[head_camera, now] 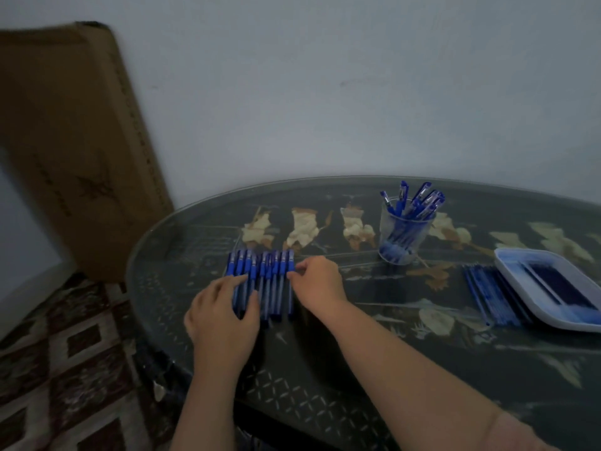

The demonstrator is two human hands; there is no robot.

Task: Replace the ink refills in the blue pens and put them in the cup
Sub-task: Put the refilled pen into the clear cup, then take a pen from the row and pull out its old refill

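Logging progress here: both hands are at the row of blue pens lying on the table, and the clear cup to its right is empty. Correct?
Not quite: the head view shows the clear cup holds several pens. The rest stands: left hand and right hand are at the row of blue pens on the table.

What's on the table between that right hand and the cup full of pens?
Nothing. In the head view only the bare glass table top, with leaf patterns beneath it, separates the right hand from the cup.
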